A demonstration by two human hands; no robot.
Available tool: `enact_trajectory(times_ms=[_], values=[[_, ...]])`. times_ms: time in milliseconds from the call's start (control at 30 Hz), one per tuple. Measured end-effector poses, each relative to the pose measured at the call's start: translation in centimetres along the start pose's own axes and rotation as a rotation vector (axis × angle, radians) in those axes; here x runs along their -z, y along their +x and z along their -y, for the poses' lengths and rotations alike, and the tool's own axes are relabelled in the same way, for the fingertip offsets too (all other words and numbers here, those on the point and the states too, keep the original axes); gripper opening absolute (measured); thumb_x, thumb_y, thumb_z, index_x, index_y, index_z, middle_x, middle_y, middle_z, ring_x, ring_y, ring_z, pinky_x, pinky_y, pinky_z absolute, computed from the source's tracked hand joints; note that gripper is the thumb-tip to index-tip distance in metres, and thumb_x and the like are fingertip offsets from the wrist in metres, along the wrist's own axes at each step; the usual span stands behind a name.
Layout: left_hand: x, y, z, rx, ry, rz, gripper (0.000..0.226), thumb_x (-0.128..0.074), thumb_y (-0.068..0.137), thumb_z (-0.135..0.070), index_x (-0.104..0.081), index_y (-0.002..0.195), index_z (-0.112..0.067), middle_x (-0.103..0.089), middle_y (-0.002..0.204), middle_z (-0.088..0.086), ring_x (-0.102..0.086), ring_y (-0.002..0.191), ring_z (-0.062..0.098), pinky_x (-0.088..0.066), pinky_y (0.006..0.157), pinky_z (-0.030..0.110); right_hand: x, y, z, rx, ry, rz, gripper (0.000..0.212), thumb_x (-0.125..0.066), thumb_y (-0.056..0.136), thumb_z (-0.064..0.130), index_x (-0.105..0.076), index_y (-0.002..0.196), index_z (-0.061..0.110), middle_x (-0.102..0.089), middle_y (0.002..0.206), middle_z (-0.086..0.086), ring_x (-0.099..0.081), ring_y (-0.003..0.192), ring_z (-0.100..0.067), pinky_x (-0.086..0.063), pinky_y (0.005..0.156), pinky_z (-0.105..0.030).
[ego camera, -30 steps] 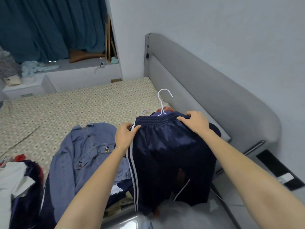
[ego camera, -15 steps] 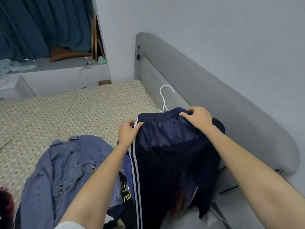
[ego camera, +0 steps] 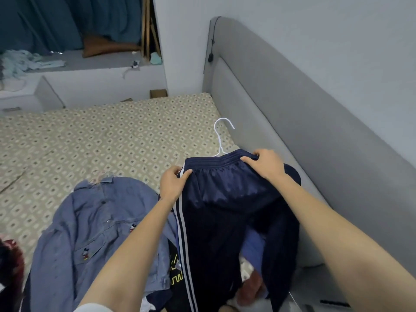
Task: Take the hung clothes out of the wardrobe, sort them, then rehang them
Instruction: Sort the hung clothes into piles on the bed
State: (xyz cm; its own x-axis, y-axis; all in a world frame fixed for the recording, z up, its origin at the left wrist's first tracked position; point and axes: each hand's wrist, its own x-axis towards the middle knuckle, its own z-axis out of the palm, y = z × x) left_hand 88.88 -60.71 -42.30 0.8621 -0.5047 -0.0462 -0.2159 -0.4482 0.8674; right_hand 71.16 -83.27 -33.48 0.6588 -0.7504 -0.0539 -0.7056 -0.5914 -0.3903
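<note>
Navy track pants point(ego camera: 225, 212) with two white side stripes hang from a white wire hanger point(ego camera: 221, 136), whose hook sticks up behind the waistband. My left hand point(ego camera: 173, 183) pinches the left end of the waistband. My right hand point(ego camera: 264, 163) grips the right end. The pants hang over a pile of clothes at the near edge of the bed. A blue denim shirt point(ego camera: 94, 226) with small cartoon patches lies flat on the bed to the left of the pants.
The bed point(ego camera: 90, 140) has a beige patterned cover. A grey padded headboard point(ego camera: 292, 122) runs along the right. Dark red and dark clothes point(ego camera: 11, 262) lie at the left edge. Behind the bed are a white ledge point(ego camera: 94, 73) and teal curtains point(ego camera: 67, 21).
The view has shifted, so the denim shirt and the bed sit differently in frame. Both hands keep their hold on the waistband, and the pants hang slightly higher over the pile.
</note>
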Motion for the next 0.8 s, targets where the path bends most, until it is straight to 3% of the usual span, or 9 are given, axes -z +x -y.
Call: enact_trajectory(times_ms=[67, 167, 300, 533, 667, 800], values=[[-0.7, 1.6, 1.1, 0.046, 0.001, -0.006, 0.039, -0.068, 0.091, -0.039, -0.057, 0.074, -0.005, -0.056, 0.067, 0.007, -0.045, 0.06, 0.013, -0.036, 0.057, 0.03, -1.5, 2.1, 0.1, 0.008, 0.006, 0.042, 0.045, -0.06, 0.087, 0.059, -0.051, 0.063, 0.022, -0.054, 0.063, 0.005, -0.054, 0.066, -0.023, -0.036, 0.057, -0.03], [-2.1, 3.9, 2.2, 0.093, 0.016, -0.011, 0.038, -0.068, 0.092, -0.035, -0.055, 0.072, -0.005, -0.051, 0.065, 0.002, -0.042, 0.059, 0.012, -0.034, 0.057, 0.03, -4.1, 5.6, -0.4, 0.009, 0.022, 0.092, 0.044, -0.06, 0.088, 0.057, -0.06, 0.076, 0.014, -0.06, 0.071, 0.0, -0.054, 0.069, -0.023, -0.038, 0.058, -0.031], [-4.4, 6.9, 4.5, 0.194, 0.053, 0.007, 0.032, -0.068, 0.091, -0.038, -0.064, 0.088, -0.006, -0.066, 0.084, 0.008, -0.06, 0.077, 0.025, -0.048, 0.071, 0.039, -7.8, 9.4, -1.7, 0.005, 0.066, 0.138, 0.044, -0.061, 0.088, 0.053, -0.061, 0.079, 0.01, -0.062, 0.072, -0.003, -0.058, 0.07, -0.024, -0.042, 0.057, -0.032], [-8.8, 11.2, 8.5, 0.318, 0.176, 0.007, 0.032, -0.068, 0.09, -0.037, -0.065, 0.101, -0.007, -0.068, 0.096, 0.005, -0.062, 0.089, 0.026, -0.051, 0.08, 0.042, -15.1, 15.2, -4.4, -0.008, 0.106, 0.232, 0.031, -0.063, 0.091, 0.042, -0.063, 0.089, 0.011, -0.064, 0.082, -0.003, -0.059, 0.076, -0.023, -0.044, 0.061, -0.033], [-10.7, 11.9, 11.0, 0.381, 0.216, 0.053, 0.032, -0.066, 0.092, -0.036, -0.065, 0.111, -0.01, -0.068, 0.107, 0.003, -0.063, 0.099, 0.026, -0.051, 0.083, 0.04, -19.0, 16.7, -5.4, 0.009, 0.115, 0.26, 0.029, -0.064, 0.092, 0.037, -0.066, 0.104, 0.012, -0.066, 0.096, -0.004, -0.061, 0.088, -0.024, -0.051, 0.076, -0.039], [-11.3, 11.5, 13.0, 0.4, 0.218, 0.077, 0.037, -0.064, 0.094, -0.033, -0.061, 0.125, -0.013, -0.063, 0.128, 0.003, -0.058, 0.118, 0.025, -0.047, 0.098, 0.041, -22.1, 17.4, -6.2, 0.029, 0.076, 0.286, 0.033, -0.063, 0.093, 0.032, -0.064, 0.118, 0.01, -0.067, 0.108, -0.01, -0.061, 0.101, -0.029, -0.049, 0.088, -0.043]])
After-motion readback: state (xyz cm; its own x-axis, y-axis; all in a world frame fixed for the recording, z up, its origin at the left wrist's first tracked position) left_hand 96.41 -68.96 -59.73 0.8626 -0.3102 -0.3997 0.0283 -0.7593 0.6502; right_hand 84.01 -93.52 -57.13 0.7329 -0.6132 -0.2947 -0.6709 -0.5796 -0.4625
